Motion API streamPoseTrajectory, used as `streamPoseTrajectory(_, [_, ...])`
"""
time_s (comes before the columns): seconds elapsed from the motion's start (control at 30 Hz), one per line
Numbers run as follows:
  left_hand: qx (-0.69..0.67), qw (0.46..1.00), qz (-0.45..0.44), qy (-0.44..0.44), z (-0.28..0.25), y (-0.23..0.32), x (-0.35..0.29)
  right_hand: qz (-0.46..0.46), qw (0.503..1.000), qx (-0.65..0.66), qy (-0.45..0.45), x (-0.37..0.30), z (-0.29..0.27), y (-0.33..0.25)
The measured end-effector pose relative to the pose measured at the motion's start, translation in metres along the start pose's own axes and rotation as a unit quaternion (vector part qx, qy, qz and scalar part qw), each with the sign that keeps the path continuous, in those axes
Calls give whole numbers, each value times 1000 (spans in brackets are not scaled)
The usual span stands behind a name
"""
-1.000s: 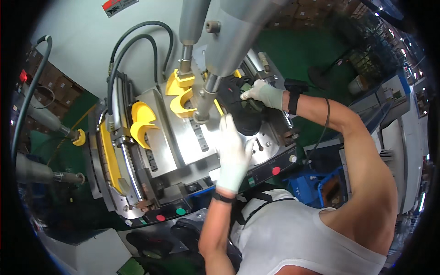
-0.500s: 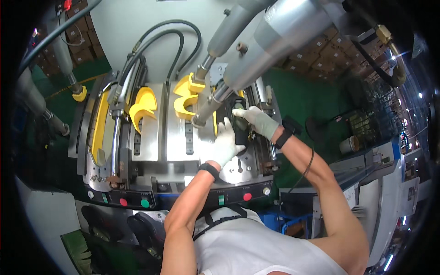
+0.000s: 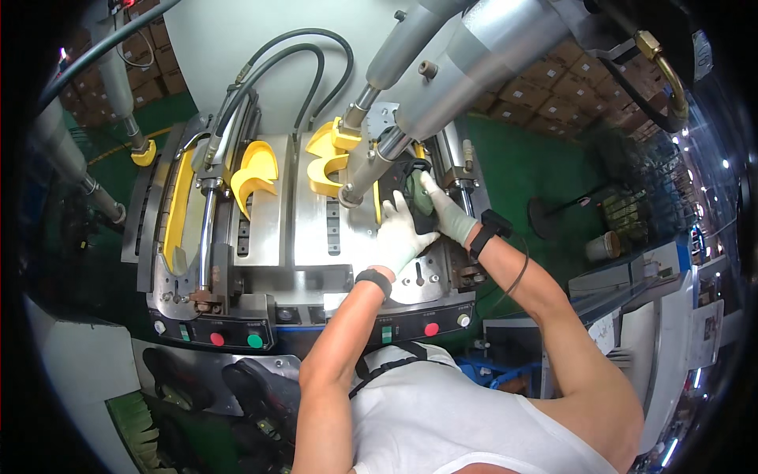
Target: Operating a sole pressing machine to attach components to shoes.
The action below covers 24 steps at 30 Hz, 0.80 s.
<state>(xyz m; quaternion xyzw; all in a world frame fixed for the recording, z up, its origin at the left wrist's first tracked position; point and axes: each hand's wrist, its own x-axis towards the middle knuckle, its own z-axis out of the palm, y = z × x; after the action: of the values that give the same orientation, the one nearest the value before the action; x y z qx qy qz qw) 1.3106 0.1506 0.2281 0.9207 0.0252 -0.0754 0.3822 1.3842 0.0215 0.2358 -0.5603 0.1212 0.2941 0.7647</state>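
Right now both gloved hands meet on one dark shoe part [image 3: 416, 193] seated on the machine's right-hand station. The right hand [image 3: 447, 212] comes in from about four o'clock, its fingers curled over the part's right edge and clamped on it. The left hand [image 3: 399, 233] lies just below, at about seven o'clock of the part, palm down with fingers spread and pressing against its lower side; whether it actually closes around the piece or only steadies it I cannot tell. So the part sits directly above the left hand's fingertips and at the end of the right hand's fingers, with the right hand the closer and firmer of the two. Its long axis appears to run roughly from twelve to six o'clock, parallel to the slots in the steel plate [image 3: 316, 229] beneath.

At eleven o'clock of the grip, a big silver cylinder [image 3: 482, 67] slants down, its rod ending just beside the part. Farther toward nine o'clock stand two yellow forms [image 3: 328, 162], [image 3: 254, 174] on their plates, with black hoses [image 3: 304, 71] looping above. At seven o'clock, along the machine's front edge, sits a control panel [image 3: 237, 338] with red and green buttons.
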Motion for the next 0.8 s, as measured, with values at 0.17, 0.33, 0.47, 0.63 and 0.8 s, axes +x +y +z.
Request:
streamPoseTrajectory(0.17, [12, 1000, 9, 21, 1, -3, 2, -9, 993, 115, -9, 27, -20, 29])
streamPoseTrajectory(0.33, [-21, 999, -6, -25, -15, 1, 11, 41, 985, 156, -55, 45, -19, 17])
streamPoseTrajectory(0.47, [-233, 966, 17, 111, -74, 31, 16, -47, 993, -105, -20, 20, 11, -47])
streamPoseTrajectory(0.63, [-204, 948, 14, 242, -51, 8, 23, 58, 996, -46, -54, -3, 62, -73])
streamPoseTrajectory(0.8, [-332, 902, -17, 275, -31, 19, 22, 74, 987, -38, -135, -5, 31, -64])
